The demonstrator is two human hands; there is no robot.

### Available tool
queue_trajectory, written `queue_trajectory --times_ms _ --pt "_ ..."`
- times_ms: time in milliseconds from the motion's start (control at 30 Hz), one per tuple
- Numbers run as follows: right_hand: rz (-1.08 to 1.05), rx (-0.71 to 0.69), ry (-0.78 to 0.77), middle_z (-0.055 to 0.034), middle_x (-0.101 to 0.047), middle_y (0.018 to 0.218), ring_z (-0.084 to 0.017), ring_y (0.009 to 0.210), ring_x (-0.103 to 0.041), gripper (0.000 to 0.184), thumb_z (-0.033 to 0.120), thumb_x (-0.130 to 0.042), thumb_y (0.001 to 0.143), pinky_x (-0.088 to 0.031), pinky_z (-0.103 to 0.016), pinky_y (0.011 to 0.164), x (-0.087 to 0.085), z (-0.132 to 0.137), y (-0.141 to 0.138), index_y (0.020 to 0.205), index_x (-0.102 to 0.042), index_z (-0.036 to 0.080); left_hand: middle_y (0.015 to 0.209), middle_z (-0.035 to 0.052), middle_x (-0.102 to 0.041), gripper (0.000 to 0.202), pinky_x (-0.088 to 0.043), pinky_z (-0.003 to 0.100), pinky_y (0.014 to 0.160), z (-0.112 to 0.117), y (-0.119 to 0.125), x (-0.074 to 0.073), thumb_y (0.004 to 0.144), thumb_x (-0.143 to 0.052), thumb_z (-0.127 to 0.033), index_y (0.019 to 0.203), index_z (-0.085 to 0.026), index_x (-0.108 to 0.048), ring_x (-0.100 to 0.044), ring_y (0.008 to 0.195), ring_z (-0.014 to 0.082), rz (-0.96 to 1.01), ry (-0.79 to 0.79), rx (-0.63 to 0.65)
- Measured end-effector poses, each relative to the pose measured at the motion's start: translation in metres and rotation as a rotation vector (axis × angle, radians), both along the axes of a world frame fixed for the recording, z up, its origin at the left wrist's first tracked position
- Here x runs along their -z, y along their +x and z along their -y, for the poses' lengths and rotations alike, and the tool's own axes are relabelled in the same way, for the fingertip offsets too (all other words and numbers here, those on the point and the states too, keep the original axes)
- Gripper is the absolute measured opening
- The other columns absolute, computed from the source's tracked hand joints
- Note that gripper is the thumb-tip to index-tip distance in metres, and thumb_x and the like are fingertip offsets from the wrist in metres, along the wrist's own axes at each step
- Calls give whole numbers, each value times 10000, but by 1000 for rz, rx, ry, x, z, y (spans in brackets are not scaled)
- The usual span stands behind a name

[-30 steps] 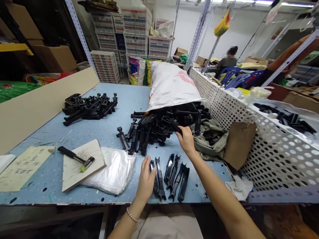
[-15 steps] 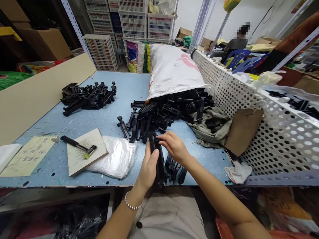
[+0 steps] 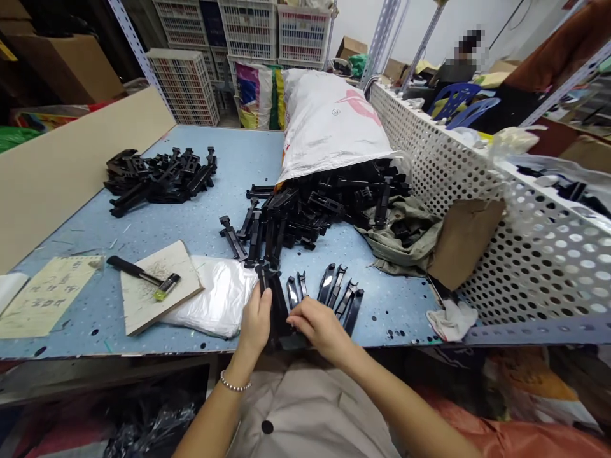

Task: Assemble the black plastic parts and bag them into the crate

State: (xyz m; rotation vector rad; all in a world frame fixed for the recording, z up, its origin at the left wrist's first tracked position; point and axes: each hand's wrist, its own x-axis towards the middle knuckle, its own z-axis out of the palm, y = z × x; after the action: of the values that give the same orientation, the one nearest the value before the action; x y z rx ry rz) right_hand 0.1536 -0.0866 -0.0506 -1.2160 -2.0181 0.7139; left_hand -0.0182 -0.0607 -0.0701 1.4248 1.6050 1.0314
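Observation:
My left hand [image 3: 254, 323] is closed around a long black plastic part [image 3: 272, 294] at the table's near edge. My right hand [image 3: 321, 327] pinches the same part's lower end from the right. Several more black parts [image 3: 340, 295] lie in a row just right of my hands. A large heap of black parts [image 3: 319, 210] spills from a white sack [image 3: 329, 124] in the middle of the blue table [image 3: 191, 229].
A second pile of black parts [image 3: 153, 178] lies at the far left. A knife [image 3: 142, 276] rests on a board beside a white plastic bag [image 3: 217, 299]. A perforated white panel [image 3: 482, 210] walls the right side. A person sits far back.
My right hand left the heap and joined my left hand on a black part. Both hands drew it toward the near edge, uncovering the row of parts.

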Motion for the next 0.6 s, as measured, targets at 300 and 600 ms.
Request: queue_trajectory --times_ms 300,600 --pt "539 409 113 -143 -555 1217 -287 1151 -431 375 202 -496 898 -423 -422 900 -12 -161 27 1272 -531 207 967 145 -704 457 -494 358 704 9 41 23 961 -327 -367 1338 -163 -485 -687 812 270 -712 -99 132" --pt "403 448 364 -110 -574 953 -302 991 -440 262 267 -545 884 -430 -456 822 -41 -147 87 1131 -628 236 1350 221 -423 526 -332 560 1036 -52 29 10 863 -527 -290 1347 -104 -439 -384 1264 355 -463 394 9"
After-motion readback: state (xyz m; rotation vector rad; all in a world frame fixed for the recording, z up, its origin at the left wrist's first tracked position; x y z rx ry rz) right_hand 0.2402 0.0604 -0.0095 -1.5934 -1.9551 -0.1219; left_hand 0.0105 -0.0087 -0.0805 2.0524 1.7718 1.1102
